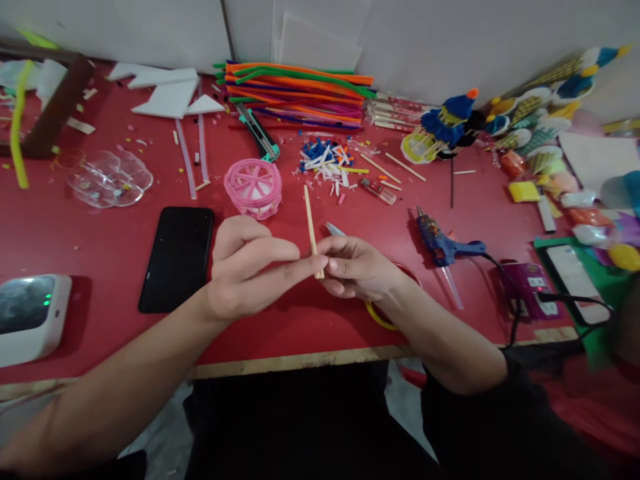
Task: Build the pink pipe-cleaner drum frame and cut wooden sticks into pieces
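A thin pale wooden stick (310,217) stands nearly upright, its lower end pinched between the fingertips of both hands. My left hand (250,267) grips it from the left, with the index finger stretched towards it and the other fingers curled. From the right, thumb and fingers of my right hand (353,267) close on the same lower end. Whether a second short piece sits there, I cannot tell. Beneath the right hand and forearm lie scissors with a yellow-and-red handle (383,317), mostly covered. A pink spoked round piece (254,187) rests beyond the left hand.
A black phone (176,260) lies left of the hands. On the right are a blue glue gun (440,240) and its cord. Farther back are a utility knife (257,133), cut scraps (327,160), pipe cleaners (300,90) and a blue-hatted figure (445,127). A white device (35,317) stands far left.
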`<state>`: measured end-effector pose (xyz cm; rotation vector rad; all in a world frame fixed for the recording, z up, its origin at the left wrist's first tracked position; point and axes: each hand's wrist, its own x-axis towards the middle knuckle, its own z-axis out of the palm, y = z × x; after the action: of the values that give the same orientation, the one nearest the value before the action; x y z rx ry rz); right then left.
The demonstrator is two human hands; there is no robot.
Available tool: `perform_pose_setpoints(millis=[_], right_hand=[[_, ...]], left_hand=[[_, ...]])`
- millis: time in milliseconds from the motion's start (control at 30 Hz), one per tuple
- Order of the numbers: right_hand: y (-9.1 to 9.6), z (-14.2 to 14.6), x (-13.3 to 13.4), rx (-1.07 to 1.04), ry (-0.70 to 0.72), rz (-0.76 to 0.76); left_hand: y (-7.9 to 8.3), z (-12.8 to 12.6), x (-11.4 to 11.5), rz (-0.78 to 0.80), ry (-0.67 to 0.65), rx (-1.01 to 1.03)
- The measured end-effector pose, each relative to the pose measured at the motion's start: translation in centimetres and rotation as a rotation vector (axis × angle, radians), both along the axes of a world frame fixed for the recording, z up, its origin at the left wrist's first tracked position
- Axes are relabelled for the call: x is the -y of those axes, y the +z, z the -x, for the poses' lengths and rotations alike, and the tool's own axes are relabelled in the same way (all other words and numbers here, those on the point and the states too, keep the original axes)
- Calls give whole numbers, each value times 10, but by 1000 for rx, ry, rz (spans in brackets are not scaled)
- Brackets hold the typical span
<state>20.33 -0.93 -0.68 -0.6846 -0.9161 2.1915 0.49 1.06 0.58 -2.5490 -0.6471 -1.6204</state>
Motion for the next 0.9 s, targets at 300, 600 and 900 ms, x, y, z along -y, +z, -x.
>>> perform_pose_setpoints(millis=[300, 600, 900], right_hand=[[-4, 3, -1, -106, 2, 21], [-7, 1, -2, -81, -11, -50], [-5, 1, -5, 122, -264, -177]], left_hand=[[7, -7, 14, 623, -6, -59], [2, -9, 20, 722, 2, -113], [-9, -16, 11, 308, -28, -32]])
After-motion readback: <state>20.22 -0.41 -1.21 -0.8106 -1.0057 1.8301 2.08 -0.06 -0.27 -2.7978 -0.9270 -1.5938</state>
